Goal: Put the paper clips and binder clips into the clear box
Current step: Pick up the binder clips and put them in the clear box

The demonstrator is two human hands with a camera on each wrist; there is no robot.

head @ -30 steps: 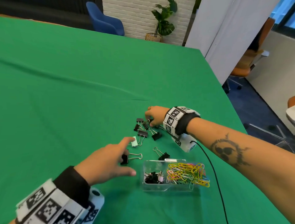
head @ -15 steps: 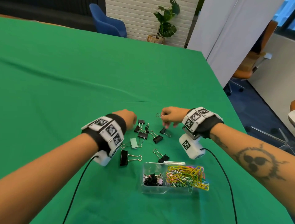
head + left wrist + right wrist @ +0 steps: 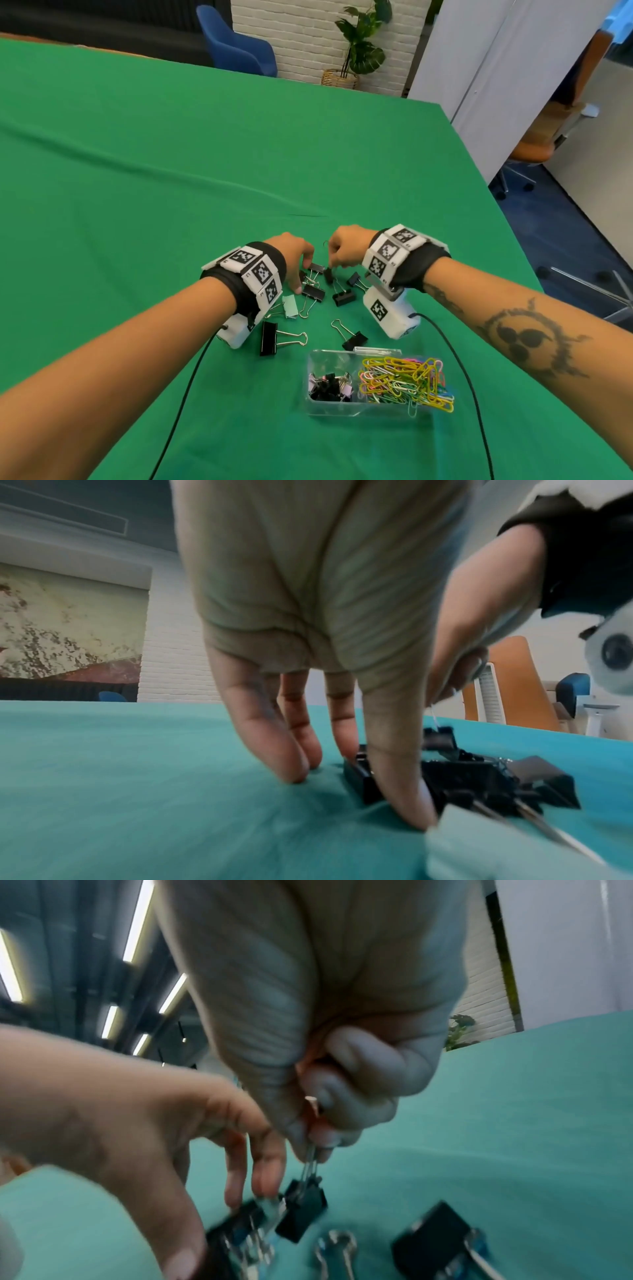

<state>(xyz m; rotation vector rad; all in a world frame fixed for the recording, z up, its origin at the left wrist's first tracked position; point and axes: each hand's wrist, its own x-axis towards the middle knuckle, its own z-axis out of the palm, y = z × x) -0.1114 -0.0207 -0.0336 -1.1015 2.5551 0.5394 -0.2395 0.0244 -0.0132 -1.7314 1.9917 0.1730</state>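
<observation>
Several black binder clips and one pale green binder clip [image 3: 290,306] lie loose on the green cloth. My right hand [image 3: 334,265] pinches the wire handles of a small black binder clip [image 3: 301,1215] that dangles just over the pile. My left hand [image 3: 301,274] reaches down beside it, fingers straight, its fingertips [image 3: 294,772] on the cloth. Its thumb stands next to a black clip [image 3: 359,777]. The clear box [image 3: 342,409] sits nearer me. It holds coloured paper clips [image 3: 407,380] and small binder clips [image 3: 329,387].
A large black binder clip [image 3: 269,338] and another black one [image 3: 354,340] lie between the pile and the box. Black cables [image 3: 455,359] trail from both wrist cameras over the cloth. The table's right edge [image 3: 513,240] drops to a floor with chairs.
My left hand moved from near the large clip up to the pile and put its fingers down. My right hand took a clip by its handles and now holds it over the pile.
</observation>
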